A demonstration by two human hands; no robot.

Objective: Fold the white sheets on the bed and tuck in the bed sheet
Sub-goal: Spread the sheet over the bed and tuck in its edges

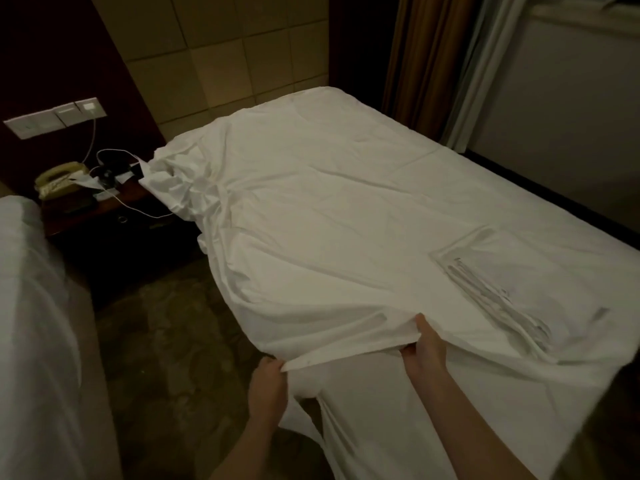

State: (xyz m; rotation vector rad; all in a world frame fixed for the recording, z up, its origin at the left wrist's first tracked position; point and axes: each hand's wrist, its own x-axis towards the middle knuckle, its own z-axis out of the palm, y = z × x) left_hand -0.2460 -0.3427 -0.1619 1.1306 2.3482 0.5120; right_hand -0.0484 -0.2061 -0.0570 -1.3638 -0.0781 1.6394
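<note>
both hands grip bed sheet (pixel 329 209) edge: left hand (pixel 268 388) pinching, right hand (pixel 423 353) fingers prob curled under.

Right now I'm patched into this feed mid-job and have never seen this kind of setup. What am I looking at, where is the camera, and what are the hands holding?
There is no machine here: a person is working with bare hands, and the single picture comes from a wide-angle camera on their head, looking forward and down. That is why both forearms enter from the bottom of the frame.

The white sheet is spread over the bed, bunched up at the far-left corner. Both hands grip its near edge: the left hand pinches the hem, and the right hand holds it further along, lifting it slightly. A folded white sheet lies on the bed to the right.

Left of the bed is a nightstand with a telephone and cables. Part of a second bed shows at the left edge.
</note>
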